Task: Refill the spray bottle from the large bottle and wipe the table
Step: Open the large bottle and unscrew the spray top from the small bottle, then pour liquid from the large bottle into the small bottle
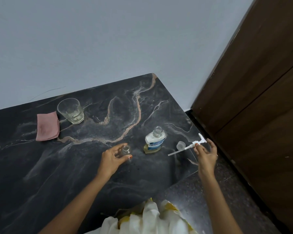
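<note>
Head view, dark marbled counter. Small clear spray bottle, uncapped, upright, centre: left hand grip grasping it. White pump head: right hand grip pinching it. Large labelled bottle, open, between. Advice: set pump aside, steady small bottle, pour slowly.
</note>
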Demonstrator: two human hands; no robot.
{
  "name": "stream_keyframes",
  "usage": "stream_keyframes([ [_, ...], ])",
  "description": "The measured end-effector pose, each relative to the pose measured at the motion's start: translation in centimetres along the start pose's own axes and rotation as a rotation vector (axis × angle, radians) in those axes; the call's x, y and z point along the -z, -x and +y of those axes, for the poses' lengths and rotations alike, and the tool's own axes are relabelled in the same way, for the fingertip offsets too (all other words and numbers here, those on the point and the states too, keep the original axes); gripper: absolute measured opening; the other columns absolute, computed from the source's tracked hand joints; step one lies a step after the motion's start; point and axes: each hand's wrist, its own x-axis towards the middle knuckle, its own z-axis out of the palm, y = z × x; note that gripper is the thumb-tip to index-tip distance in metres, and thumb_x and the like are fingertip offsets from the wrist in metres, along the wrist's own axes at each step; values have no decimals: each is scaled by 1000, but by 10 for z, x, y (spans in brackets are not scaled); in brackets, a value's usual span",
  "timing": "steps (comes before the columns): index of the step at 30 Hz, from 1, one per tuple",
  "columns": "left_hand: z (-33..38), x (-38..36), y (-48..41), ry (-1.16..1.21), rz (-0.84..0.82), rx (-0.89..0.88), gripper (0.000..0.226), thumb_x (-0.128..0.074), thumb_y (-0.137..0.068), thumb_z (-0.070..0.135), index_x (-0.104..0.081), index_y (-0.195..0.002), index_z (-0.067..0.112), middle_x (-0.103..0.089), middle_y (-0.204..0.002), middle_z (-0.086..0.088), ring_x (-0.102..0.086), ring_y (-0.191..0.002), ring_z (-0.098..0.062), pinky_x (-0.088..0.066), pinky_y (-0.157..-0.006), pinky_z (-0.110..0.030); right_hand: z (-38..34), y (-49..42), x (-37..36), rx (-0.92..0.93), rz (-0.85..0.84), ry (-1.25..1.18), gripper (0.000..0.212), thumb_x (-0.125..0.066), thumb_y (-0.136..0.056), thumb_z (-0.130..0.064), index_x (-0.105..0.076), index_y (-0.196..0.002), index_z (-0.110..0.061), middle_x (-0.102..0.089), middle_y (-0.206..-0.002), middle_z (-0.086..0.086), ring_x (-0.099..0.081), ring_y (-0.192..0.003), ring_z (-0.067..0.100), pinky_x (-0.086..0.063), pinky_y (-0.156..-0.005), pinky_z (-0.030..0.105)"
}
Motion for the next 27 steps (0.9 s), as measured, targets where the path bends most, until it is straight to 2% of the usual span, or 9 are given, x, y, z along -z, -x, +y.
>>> stream_keyframes([
  [7,1,-1,0,13,0,5,51,-76,-65,2,-61,-113,13,-67,-97,1,-63,-86,-3,-46,-73,-2,41,-19,13,-99,49,153,37,-59,-85,-2,-48,-119,-13,-62,-81,0,-61,-68,7,-52,-57,8],
  [10,1,-1,1,18,2,8,51,-76,-65,1,-61,-113,12,-67,-97,0,-63,-86,-3,-46,-72,-2,49,-24,10,-104,54,236,36,-60,-84,-2,-49,-117,-9,-60,-81,0,-60,-70,12,-52,-68,20],
  [13,1,-1,0,8,0,9,51,-76,-65,2,-61,-113,12,-67,-97,0,-63,-86,-2,-46,-72,-2,53,-26,8,-100,62,353,37,-64,-82,-6,-51,-117,-5,-62,-90,9,-60,-76,18,-49,-78,32],
  [15,1,0,1,9,-4,12,52,-76,-65,3,-60,-113,13,-67,-98,0,-63,-87,-2,-46,-73,-2,54,-26,8,-63,75,458,38,-66,-81,-9,-53,-116,-3,-62,-93,11,-58,-84,19,-47,-80,31],
  [18,1,0,1,12,-3,14,52,-77,-65,4,-61,-113,14,-67,-98,1,-63,-87,-1,-47,-74,-3,54,-26,7,-38,74,517,39,-67,-81,-10,-55,-116,-1,-61,-90,9,-57,-84,18,-44,-79,28],
  [23,0,0,1,1,-4,13,51,-77,-65,5,-61,-113,14,-68,-97,1,-63,-87,-1,-47,-75,-4,54,-24,10,-22,47,572,33,-65,-82,-9,-56,-112,3,-63,-87,15,-57,-81,19,-46,-81,32],
  [27,-1,0,1,-5,-8,11,51,-77,-66,6,-61,-114,14,-67,-96,3,-62,-86,2,-45,-72,-2,51,-22,14,-13,51,592,38,-66,-82,-14,-54,-114,4,-63,-91,17,-56,-82,19,-49,-88,37],
])
